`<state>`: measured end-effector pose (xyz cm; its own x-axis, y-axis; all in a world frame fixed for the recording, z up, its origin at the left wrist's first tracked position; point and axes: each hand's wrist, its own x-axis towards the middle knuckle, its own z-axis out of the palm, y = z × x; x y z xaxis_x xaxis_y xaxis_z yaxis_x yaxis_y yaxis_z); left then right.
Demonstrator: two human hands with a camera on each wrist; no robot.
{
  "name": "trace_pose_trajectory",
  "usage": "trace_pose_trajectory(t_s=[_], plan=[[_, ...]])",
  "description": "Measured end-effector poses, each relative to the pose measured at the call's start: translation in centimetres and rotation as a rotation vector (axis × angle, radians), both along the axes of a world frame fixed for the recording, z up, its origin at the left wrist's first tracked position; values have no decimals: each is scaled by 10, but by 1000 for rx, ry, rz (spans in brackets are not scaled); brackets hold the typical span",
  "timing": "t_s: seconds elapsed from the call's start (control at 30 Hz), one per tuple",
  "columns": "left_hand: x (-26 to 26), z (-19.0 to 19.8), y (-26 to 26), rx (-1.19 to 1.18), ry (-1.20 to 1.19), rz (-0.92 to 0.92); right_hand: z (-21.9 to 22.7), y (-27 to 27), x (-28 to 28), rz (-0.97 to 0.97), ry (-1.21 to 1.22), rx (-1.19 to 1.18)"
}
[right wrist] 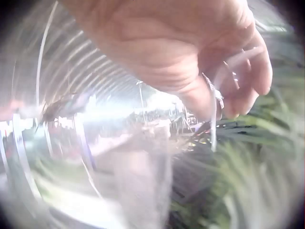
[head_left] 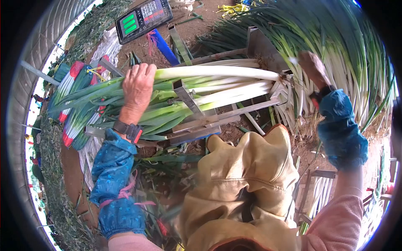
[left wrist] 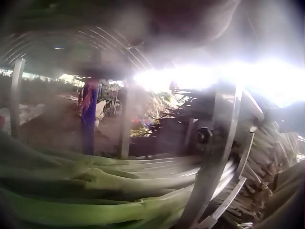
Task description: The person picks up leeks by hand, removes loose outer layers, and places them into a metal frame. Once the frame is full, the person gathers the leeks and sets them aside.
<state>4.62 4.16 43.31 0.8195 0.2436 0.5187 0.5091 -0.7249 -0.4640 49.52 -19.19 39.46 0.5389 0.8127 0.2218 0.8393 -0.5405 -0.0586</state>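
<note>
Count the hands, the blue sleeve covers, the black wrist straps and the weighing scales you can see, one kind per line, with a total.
Hands: 2, left hand and right hand
Blue fabric sleeve covers: 2
Black wrist straps: 2
Digital weighing scale with green display: 1
Total: 7

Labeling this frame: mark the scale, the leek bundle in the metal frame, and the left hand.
scale [head_left: 143,18], head view, on its keypad and display face.
leek bundle [head_left: 217,81], head view, on the white stalks.
left hand [head_left: 137,85], head view, on the back of the hand resting on the leeks.
</note>
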Motion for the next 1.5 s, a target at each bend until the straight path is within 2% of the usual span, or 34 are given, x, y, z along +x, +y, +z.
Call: trace_pose_trajectory(t_s=[0.07, 0.13, 0.27, 0.33, 0.4, 0.43, 0.5, 0.6, 0.63, 0.77, 0.87, 0.93, 0.97, 1.0, 1.07, 1.2, 1.23, 1.37, 1.43, 1.5], plan=[[-4, -3, 10, -12, 21, 20, -4, -42, 17, -16, -92, -182], [-3, -6, 15, -31, 27, 14, 4, -49, -14, 77, -312, 89], [18, -11, 21, -82, 15, 25, 42, 3, -106, 389, -336, 307], [28, -12, 26, -86, 12, 21, 31, 48, -132, 481, -410, 361], [37, -5, 29, -66, 19, 29, 11, 90, -140, 570, -296, 334], [41, -3, 35, -49, 37, 43, 0, 109, -135, 568, -185, 344], [49, 1, 47, -96, 52, 33, -20, 139, -123, 546, -181, 362], [65, -9, 80, -394, 150, 281, -58, 177, -106, 474, -116, 327], [68, -22, 97, -464, 120, 204, -70, 187, -100, 448, -85, 295], [85, -86, 139, -541, 170, 112, -116, 222, -83, 379, 39, 125], [101, -144, 166, -592, 218, 191, -151, 239, -72, 327, 132, 16], [113, -172, 179, -725, 244, 232, -167, 245, -65, 322, 146, -76], [118, -185, 182, -794, 257, 251, -167, 246, -60, 333, 152, -245], [119, -191, 183, -826, 267, 220, -174, 245, -55, 346, 199, -204], [117, -187, 189, -868, 284, 158, -180, 245, -45, 369, 290, -101], [117, -189, 189, -695, 327, 116, -190, 246, -42, 379, 253, -10], [121, -188, 190, -777, 369, 207, -191, 247, -40, 397, 280, 0], [123, -186, 192, -878, 357, 210, -182, 246, -43, 374, 370, -73], [124, -187, 192, -901, 357, 200, -189, 242, -42, 414, 324, -16], [132, -183, 192, -980, 397, 292, -194, 241, -38, 423, 284, 2]])
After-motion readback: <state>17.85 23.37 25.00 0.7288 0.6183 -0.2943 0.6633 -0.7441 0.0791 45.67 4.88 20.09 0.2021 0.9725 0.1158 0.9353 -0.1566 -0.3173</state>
